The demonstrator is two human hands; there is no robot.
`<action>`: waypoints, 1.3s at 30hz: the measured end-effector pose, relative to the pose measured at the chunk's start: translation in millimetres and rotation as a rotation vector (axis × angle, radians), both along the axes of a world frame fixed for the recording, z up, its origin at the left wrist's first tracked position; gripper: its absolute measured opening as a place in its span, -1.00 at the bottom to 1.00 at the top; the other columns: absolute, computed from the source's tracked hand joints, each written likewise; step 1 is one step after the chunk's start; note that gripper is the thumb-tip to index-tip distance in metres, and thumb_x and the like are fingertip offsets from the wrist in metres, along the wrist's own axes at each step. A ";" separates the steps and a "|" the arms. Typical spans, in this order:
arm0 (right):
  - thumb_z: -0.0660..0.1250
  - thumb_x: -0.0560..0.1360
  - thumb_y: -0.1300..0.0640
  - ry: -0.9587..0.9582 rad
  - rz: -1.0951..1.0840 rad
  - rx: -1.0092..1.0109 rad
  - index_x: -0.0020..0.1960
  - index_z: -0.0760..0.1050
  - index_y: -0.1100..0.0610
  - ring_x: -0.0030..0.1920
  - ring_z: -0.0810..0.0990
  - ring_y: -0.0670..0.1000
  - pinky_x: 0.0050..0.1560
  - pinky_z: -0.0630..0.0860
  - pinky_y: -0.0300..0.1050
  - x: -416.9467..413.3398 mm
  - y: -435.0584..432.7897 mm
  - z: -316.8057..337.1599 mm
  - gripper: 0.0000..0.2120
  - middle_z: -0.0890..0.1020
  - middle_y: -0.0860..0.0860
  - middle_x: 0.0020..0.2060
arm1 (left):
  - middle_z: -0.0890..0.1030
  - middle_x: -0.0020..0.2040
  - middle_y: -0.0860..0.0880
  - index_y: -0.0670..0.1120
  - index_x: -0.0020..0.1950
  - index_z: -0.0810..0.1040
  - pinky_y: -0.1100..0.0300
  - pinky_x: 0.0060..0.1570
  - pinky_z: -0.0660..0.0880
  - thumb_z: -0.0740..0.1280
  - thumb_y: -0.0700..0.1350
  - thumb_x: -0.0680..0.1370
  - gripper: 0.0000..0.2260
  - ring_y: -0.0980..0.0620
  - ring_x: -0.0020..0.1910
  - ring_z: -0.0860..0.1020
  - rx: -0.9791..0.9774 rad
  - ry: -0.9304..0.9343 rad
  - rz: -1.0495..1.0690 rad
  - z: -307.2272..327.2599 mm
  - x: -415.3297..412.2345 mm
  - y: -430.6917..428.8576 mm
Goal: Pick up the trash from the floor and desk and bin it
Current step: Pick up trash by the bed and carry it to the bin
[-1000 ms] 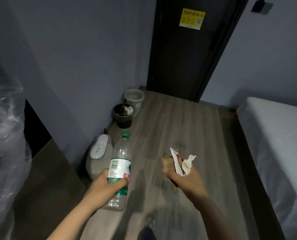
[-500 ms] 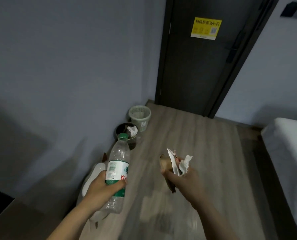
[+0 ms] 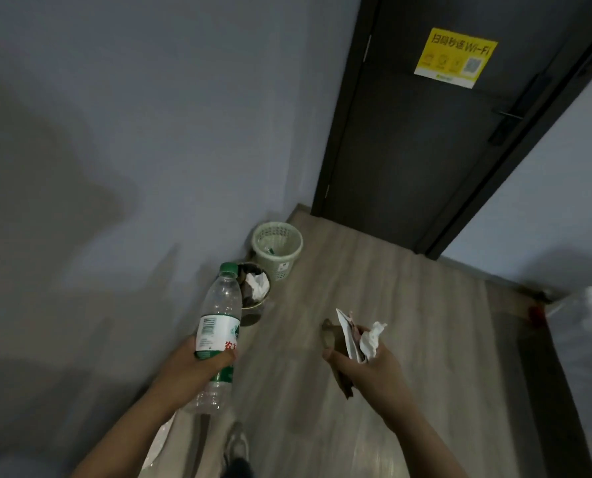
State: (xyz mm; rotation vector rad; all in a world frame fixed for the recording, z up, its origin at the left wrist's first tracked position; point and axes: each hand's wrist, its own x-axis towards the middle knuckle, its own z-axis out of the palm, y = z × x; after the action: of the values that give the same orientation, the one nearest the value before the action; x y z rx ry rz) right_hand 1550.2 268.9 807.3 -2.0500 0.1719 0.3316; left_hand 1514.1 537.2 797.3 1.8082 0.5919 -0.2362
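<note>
My left hand (image 3: 198,365) grips an empty clear plastic bottle (image 3: 218,326) with a green cap and green-white label, held upright. My right hand (image 3: 370,367) is closed on a bundle of paper trash (image 3: 358,338): white crumpled tissue, a folded white wrapper and a brown scrap hanging below. Ahead by the left wall stands a dark bin (image 3: 255,305) with crumpled white paper in it, partly hidden behind the bottle. Just beyond it is a pale green lattice bin (image 3: 280,258).
A dark door (image 3: 425,150) with a yellow sticker closes the far end. Grey wall runs along the left. A white bed (image 3: 591,322) edge shows at the right. Wood floor (image 3: 391,305) lies between. My shoe (image 3: 236,446) is at the bottom.
I have walked toward the bins; they appear closer. The white bag and the shelf at left have dropped out of view. Both hands keep their hold.
</note>
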 end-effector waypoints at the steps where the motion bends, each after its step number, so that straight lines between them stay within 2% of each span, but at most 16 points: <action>1: 0.46 0.18 -0.27 0.005 0.009 -0.011 0.19 0.49 -0.21 -0.06 0.64 -0.11 0.10 0.57 0.00 17.9 5.6 0.9 -0.40 0.66 -0.11 -0.07 | 0.64 -0.29 0.05 0.04 -0.19 0.52 0.28 -0.35 0.44 0.49 -0.10 0.40 -0.84 0.13 -0.29 0.59 -0.008 0.001 0.010 2.6 20.0 6.3; 3: 0.50 0.24 -0.18 0.017 0.006 -0.028 0.20 0.50 -0.19 -0.05 0.64 -0.13 0.11 0.56 0.00 53.5 18.6 2.3 -0.46 0.67 -0.11 -0.08 | 0.64 -0.33 0.08 0.07 -0.21 0.52 0.27 -0.32 0.44 0.50 0.00 0.30 -0.81 0.14 -0.27 0.59 -0.008 0.007 0.010 8.3 58.6 19.6; 5: 0.53 0.28 -0.13 0.022 0.006 -0.042 0.20 0.50 -0.17 -0.05 0.63 -0.13 0.11 0.56 -0.02 87.8 32.2 0.6 -0.49 0.67 -0.11 -0.08 | 0.63 -0.26 0.09 0.07 -0.18 0.50 0.26 -0.31 0.43 0.47 0.05 0.26 -0.77 0.14 -0.23 0.58 -0.008 0.016 0.004 8.2 93.4 33.3; 7: 0.53 0.27 -0.15 0.038 0.014 -0.054 0.20 0.49 -0.15 -0.06 0.63 -0.13 0.08 0.57 -0.05 117.1 43.7 -4.5 -0.47 0.66 -0.11 -0.07 | 0.61 -0.20 0.07 0.06 -0.14 0.47 0.27 -0.32 0.42 0.50 0.03 0.29 -0.74 0.14 -0.22 0.57 -0.001 0.038 0.009 4.1 121.0 44.7; 9: 0.52 0.25 -0.18 0.051 0.027 -0.064 0.19 0.49 -0.13 -0.07 0.63 -0.13 0.04 0.58 -0.07 142.2 53.0 -8.8 -0.46 0.66 -0.11 -0.08 | 0.60 -0.19 0.06 0.05 -0.13 0.47 0.28 -0.34 0.41 0.47 0.05 0.23 -0.71 0.14 -0.23 0.56 0.000 0.063 0.014 -1.1 143.0 53.9; 11: 0.52 0.24 -0.19 0.053 0.037 -0.081 0.16 0.51 -0.12 -0.08 0.63 -0.13 0.03 0.58 -0.06 170.4 60.7 -12.6 -0.48 0.66 -0.11 -0.10 | 0.61 -0.13 0.02 0.00 -0.04 0.48 0.27 -0.34 0.43 0.47 0.07 0.20 -0.60 0.10 -0.19 0.58 -0.009 0.099 0.027 -7.9 164.1 62.6; 14: 0.53 0.29 -0.14 0.068 0.071 -0.070 0.15 0.50 -0.12 -0.07 0.63 -0.13 0.00 0.56 -0.13 220.0 69.7 -19.8 -0.53 0.66 -0.11 -0.08 | 0.58 -0.06 -0.01 -0.03 0.10 0.42 0.27 -0.33 0.42 0.51 0.00 0.39 -0.61 0.10 -0.17 0.56 0.025 0.137 0.039 -26.6 199.7 76.6; 18: 0.55 0.30 -0.10 0.078 0.145 -0.076 0.10 0.44 -0.14 -0.08 0.60 -0.16 -0.09 0.51 -0.24 293.1 80.7 -34.0 -0.55 0.63 -0.12 -0.08 | 0.56 -0.02 -0.03 -0.02 0.12 0.37 0.27 -0.29 0.44 0.47 -0.01 0.43 -0.62 0.08 -0.12 0.55 0.056 0.155 0.077 -45.8 253.6 84.7; 23: 0.54 0.22 -0.22 0.144 0.281 -0.136 0.21 0.44 -0.02 -0.01 0.60 -0.06 -0.03 0.53 -0.15 401.1 87.2 -66.8 -0.36 0.61 -0.07 0.00 | 0.57 -0.02 -0.05 -0.05 0.12 0.36 0.28 -0.31 0.44 0.48 0.00 0.42 -0.60 0.07 -0.12 0.56 0.082 0.244 0.163 -71.0 323.1 84.7; 26: 0.55 0.17 -0.23 0.215 0.318 -0.153 0.21 0.37 0.04 0.02 0.59 -0.03 -0.12 0.50 -0.22 463.7 89.7 -83.3 -0.27 0.59 -0.07 0.03 | 0.59 -0.03 -0.07 -0.11 0.16 0.42 0.31 -0.33 0.42 0.49 0.07 0.39 -0.53 0.03 -0.13 0.57 0.139 0.342 0.215 -90.4 358.4 79.1; 28: 0.57 0.27 -0.09 0.266 0.353 -0.138 0.15 0.28 0.03 -0.03 0.51 -0.07 -0.27 0.39 -0.38 501.6 94.4 -93.3 -0.37 0.51 -0.11 -0.04 | 0.59 0.02 -0.10 -0.12 0.18 0.42 0.26 -0.25 0.44 0.49 0.08 0.40 -0.52 -0.02 -0.09 0.56 0.134 0.392 0.247 -103.0 380.6 73.9; 30: 0.57 0.32 -0.01 0.302 0.428 -0.133 0.15 0.23 -0.03 -0.03 0.43 -0.10 -0.26 0.37 -0.39 534.7 101.3 -109.6 -0.39 0.43 -0.16 -0.09 | 0.54 0.04 -0.09 -0.10 0.23 0.36 0.18 -0.15 0.43 0.48 0.04 0.42 -0.50 -0.05 -0.04 0.52 0.115 0.417 0.302 -117.1 398.6 69.4; 32: 0.57 0.31 -0.01 0.336 0.487 -0.143 0.16 0.29 -0.04 0.02 0.47 -0.13 -0.10 0.39 -0.33 558.2 111.1 -129.2 -0.42 0.47 -0.17 -0.03 | 0.50 0.03 -0.08 -0.13 0.28 0.32 0.19 -0.18 0.42 0.48 0.01 0.41 -0.44 -0.04 -0.07 0.50 0.105 0.440 0.366 -131.1 414.0 65.9; 33: 0.58 0.29 -0.01 0.350 0.517 -0.154 0.16 0.36 -0.04 0.03 0.53 -0.17 -0.11 0.40 -0.36 567.4 116.7 -141.4 -0.45 0.52 -0.20 0.00 | 0.49 0.02 -0.09 -0.15 0.28 0.31 0.19 -0.22 0.42 0.50 0.00 0.40 -0.42 -0.04 -0.09 0.50 0.105 0.457 0.400 -138.5 420.5 65.7; 36: 0.58 0.24 -0.04 0.410 0.556 -0.161 0.17 0.46 -0.07 0.03 0.59 -0.26 -0.21 0.43 -0.48 583.8 131.7 -184.3 -0.45 0.60 -0.27 -0.01 | 0.51 0.04 -0.14 -0.19 0.24 0.30 0.17 -0.24 0.44 0.54 -0.01 0.35 -0.38 -0.06 -0.10 0.51 0.128 0.513 0.455 -169.8 432.1 66.7; 39: 0.55 0.31 0.05 0.467 0.558 -0.188 0.14 0.42 -0.04 -0.12 0.58 -0.37 -0.36 0.41 -0.49 592.4 146.8 -225.2 -0.52 0.54 -0.27 -0.12 | 0.49 0.04 -0.09 -0.18 0.25 0.30 0.22 -0.27 0.44 0.53 0.02 0.36 -0.38 -0.03 -0.08 0.51 0.137 0.547 0.406 -206.3 441.2 69.7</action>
State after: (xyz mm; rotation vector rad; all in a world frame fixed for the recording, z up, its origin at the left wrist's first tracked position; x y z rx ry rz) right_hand 2142.5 415.7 582.1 -2.1485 -0.0980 1.1787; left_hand 1955.2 606.9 591.0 1.7057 1.3709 -0.4233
